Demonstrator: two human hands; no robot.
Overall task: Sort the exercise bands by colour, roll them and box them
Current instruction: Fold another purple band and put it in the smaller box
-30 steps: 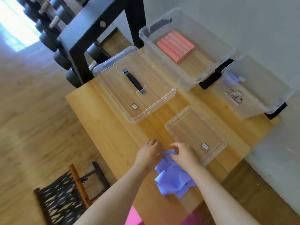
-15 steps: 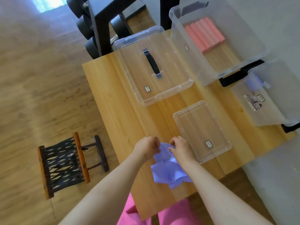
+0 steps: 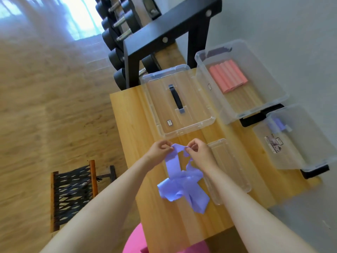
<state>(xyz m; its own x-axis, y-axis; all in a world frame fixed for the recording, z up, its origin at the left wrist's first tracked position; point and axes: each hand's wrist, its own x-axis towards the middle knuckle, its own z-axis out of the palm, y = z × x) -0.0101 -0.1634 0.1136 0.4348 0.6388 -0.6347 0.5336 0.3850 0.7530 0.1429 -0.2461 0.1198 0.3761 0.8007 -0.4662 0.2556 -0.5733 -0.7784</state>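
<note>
The left hand (image 3: 160, 149) and the right hand (image 3: 199, 152) each pinch the raised end of a purple band (image 3: 182, 183) between thumb and curled fingertips, close together above the table (image 3: 127, 128). From there the strip hangs down to its crumpled heap on the wood, just beside a small lid (image 3: 231, 167). A big lid (image 3: 193, 106) lies beyond the hands. To the right, one box (image 3: 264, 70) holds pink rolls (image 3: 228, 75) side by side. Another box (image 3: 284, 154) holds what looks like a purple roll (image 3: 278, 125), blurred through its wall.
</note>
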